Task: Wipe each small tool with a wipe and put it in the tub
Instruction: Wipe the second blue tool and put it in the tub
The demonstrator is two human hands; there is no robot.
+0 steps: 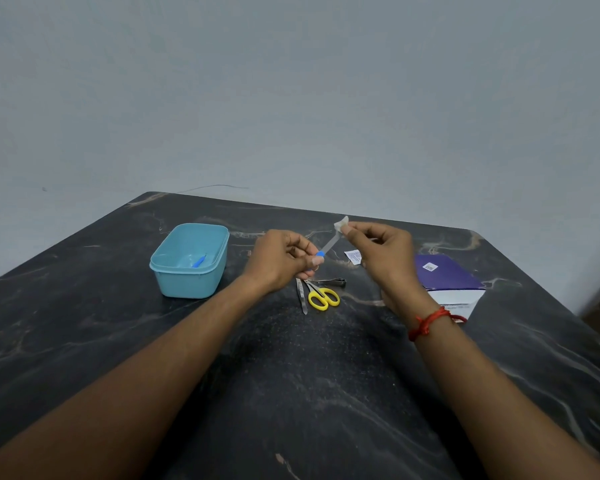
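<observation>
Above the tabletop (291, 393), the left hand (278, 259) pinched a nail file (330, 244) by its handle while the right hand (378, 252) pinched a wipe (342, 224) at its tip, both faces likely needing full strokes.

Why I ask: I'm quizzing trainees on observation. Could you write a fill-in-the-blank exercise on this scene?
1. The left hand holds the nail file by its ____ handle.
2. The right hand pinches a crumpled white ____ at the file's tip.
3. The scissors lying on the table have ____ handles.
4. One small blue tool lies inside the ____.

Missing words: blue; wipe; yellow; tub.
</observation>
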